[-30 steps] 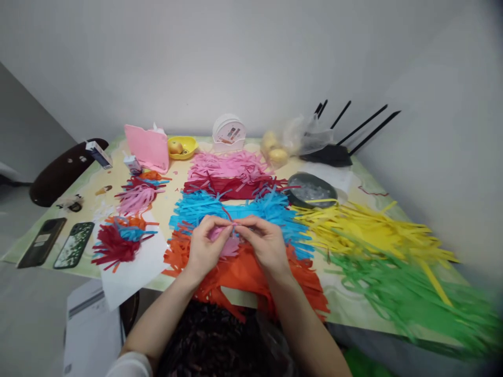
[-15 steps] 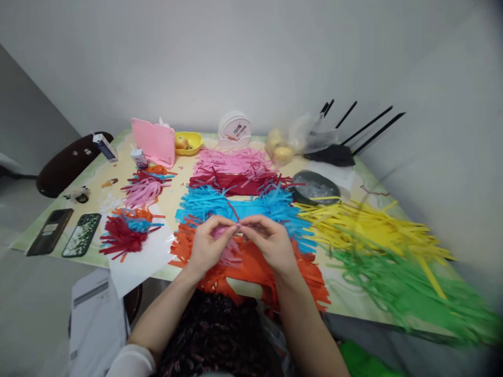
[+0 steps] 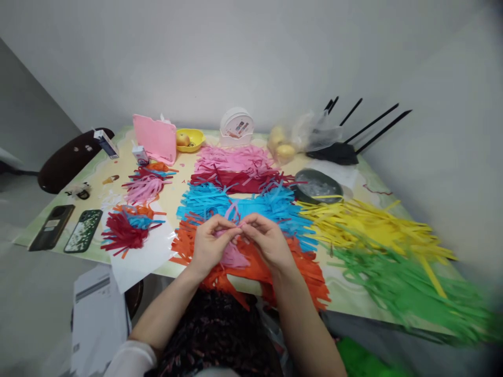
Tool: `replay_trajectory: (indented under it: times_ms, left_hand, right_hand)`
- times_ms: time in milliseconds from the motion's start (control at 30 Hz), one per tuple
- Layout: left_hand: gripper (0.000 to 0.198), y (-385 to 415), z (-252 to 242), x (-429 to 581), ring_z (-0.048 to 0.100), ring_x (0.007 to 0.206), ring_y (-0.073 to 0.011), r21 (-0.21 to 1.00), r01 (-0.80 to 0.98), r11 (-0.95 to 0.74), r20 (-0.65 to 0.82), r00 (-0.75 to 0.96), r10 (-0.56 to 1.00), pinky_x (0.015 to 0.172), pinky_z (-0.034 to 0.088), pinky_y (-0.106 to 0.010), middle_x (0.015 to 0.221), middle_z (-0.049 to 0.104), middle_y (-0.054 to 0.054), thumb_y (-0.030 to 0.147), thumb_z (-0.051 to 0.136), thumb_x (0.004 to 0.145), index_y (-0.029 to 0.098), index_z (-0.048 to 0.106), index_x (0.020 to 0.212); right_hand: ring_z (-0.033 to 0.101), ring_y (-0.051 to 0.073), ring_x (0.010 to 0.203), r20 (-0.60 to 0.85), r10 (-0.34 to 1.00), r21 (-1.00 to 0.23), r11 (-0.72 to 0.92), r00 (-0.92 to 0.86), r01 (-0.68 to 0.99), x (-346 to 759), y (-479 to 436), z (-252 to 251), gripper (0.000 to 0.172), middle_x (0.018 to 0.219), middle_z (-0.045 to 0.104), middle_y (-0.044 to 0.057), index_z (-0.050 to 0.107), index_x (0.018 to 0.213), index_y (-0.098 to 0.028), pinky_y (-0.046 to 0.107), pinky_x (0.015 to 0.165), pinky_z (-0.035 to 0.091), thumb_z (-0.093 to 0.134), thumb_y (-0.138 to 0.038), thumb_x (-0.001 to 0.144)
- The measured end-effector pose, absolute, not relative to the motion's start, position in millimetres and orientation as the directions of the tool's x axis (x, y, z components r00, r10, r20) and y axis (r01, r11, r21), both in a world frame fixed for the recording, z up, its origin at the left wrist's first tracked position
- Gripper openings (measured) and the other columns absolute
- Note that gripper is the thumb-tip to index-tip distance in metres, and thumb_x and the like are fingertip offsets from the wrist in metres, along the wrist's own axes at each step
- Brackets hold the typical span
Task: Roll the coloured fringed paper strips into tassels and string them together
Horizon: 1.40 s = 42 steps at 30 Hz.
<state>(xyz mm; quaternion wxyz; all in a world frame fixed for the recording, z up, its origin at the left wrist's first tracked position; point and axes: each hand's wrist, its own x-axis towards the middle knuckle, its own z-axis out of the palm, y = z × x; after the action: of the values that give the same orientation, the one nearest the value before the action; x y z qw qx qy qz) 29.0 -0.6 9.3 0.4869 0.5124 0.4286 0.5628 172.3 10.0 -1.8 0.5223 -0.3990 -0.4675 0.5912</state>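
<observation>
My left hand (image 3: 210, 245) and my right hand (image 3: 267, 242) meet above the orange paper strips (image 3: 255, 267) at the table's front edge. Both hands pinch a small bundle of pink paper strips (image 3: 232, 254), which hangs down between them; a pink loop sticks up by the fingertips. Just behind the hands lies a heap of blue strips (image 3: 243, 205). Farther back are dark red strips (image 3: 236, 180) and pink strips (image 3: 231, 158).
Yellow strips (image 3: 369, 225) and green strips (image 3: 408, 285) cover the table's right side. Finished tassels (image 3: 126, 230) lie on white paper at left, beside two phones (image 3: 66, 230). A dark tray (image 3: 316, 186), pink board (image 3: 155, 139), yellow bowl (image 3: 190, 139) and bagged fruit (image 3: 286, 149) stand behind.
The view has shifted slightly; my hands stay together, still working the pink bundle, and a pink loop now shows above the fingertips.
</observation>
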Motion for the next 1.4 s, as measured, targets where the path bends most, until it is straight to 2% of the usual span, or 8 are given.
replay_trajectory:
  times_ms: [433,667,833,1000,1100,1167,1267,1400]
  left_hand:
    - [0.023,2.9,5.4,25.2,0.071,0.065,-0.0168,0.992,-0.105,-0.074,0.088,0.133,0.987,0.06,0.056,-0.025,0.077,0.077,-0.006,0.032,0.076,0.075,0.015,0.073,0.09]
    - [0.025,7.6,-0.8,18.4,0.069,0.068,-0.0155,0.993,-0.099,-0.057,0.068,0.109,0.992,0.067,0.053,-0.025,0.076,0.075,-0.004,0.037,0.076,0.076,0.015,0.074,0.085]
    - [0.026,3.8,-6.7,27.3,0.069,0.067,-0.0172,0.988,-0.152,-0.015,0.028,0.083,0.996,0.067,0.054,-0.027,0.073,0.075,-0.005,0.041,0.074,0.077,0.016,0.073,0.086]
    - [0.022,-6.7,-12.2,-11.7,0.068,0.07,-0.0221,0.991,0.096,-0.094,0.104,-0.111,0.988,0.07,0.055,-0.036,0.077,0.075,-0.008,0.041,0.069,0.08,0.019,0.075,0.082]
    - [0.023,-23.5,-7.3,-91.5,0.063,0.091,-0.0238,0.949,0.303,-0.092,0.229,-0.459,0.859,0.09,0.049,-0.041,0.094,0.071,-0.008,0.039,0.055,0.089,0.02,0.069,0.088]
    - [0.026,-36.6,-3.8,-147.9,0.052,0.114,-0.0254,0.899,0.435,-0.048,0.345,-0.636,0.69,0.108,0.034,-0.046,0.111,0.063,-0.011,0.033,0.041,0.095,0.018,0.061,0.099]
    - [0.028,-44.5,-12.0,-197.5,0.046,0.12,-0.0268,0.631,0.754,0.183,0.509,-0.581,0.635,0.112,0.025,-0.049,0.114,0.06,-0.013,0.024,0.035,0.096,0.016,0.061,0.097]
    - [0.016,-33.3,-48.9,-187.0,0.055,0.099,-0.0265,0.467,0.859,0.21,0.389,-0.413,0.824,0.098,0.037,-0.046,0.094,0.068,-0.008,0.021,0.052,0.089,0.018,0.067,0.085]
  right_hand:
    - [0.064,0.015,0.059,0.131,0.982,-0.991,0.135,-0.139,0.019,186.9,10.1,18.7,0.028,0.067,0.07,0.002,0.07,0.077,-0.019,0.026,0.055,0.051,0.075,-0.047,0.075]
    - [0.047,0.008,0.043,0.19,0.98,-0.981,0.186,0.066,0.062,183.4,6.5,22.1,0.025,0.051,0.057,-0.004,0.066,0.07,-0.018,0.021,0.043,0.038,0.073,-0.041,0.076]
    - [0.048,0.009,0.041,0.235,0.952,-0.972,0.236,0.198,0.016,169.9,0.1,22.3,0.018,0.052,0.055,-0.005,0.064,0.07,-0.019,0.021,0.042,0.039,0.072,-0.034,0.077]
    - [0.053,0.01,0.047,0.241,0.963,-0.97,0.238,0.123,0.039,166.0,-15.8,16.5,0.013,0.063,0.064,-0.001,0.07,0.081,-0.019,0.023,0.047,0.046,0.07,-0.032,0.08]
    - [0.055,0.01,0.051,0.221,0.967,-0.975,0.216,0.126,0.053,181.1,-24.2,4.7,0.018,0.074,0.068,0.0,0.072,0.096,-0.021,0.024,0.051,0.048,0.069,-0.033,0.083]
    - [0.055,0.01,0.052,0.202,0.964,-0.979,0.197,0.176,0.047,191.7,-27.0,-4.6,0.02,0.075,0.067,0.0,0.071,0.099,-0.021,0.024,0.052,0.047,0.068,-0.034,0.084]
    - [0.055,0.01,0.053,0.177,0.968,-0.984,0.173,0.18,0.034,200.4,-28.2,-14.1,0.021,0.076,0.066,0.0,0.071,0.1,-0.021,0.024,0.052,0.047,0.069,-0.036,0.084]
    - [0.055,0.011,0.054,0.189,0.967,-0.982,0.188,0.171,0.023,205.3,-28.7,-16.5,0.022,0.079,0.066,0.001,0.07,0.102,-0.023,0.026,0.053,0.047,0.069,-0.036,0.084]
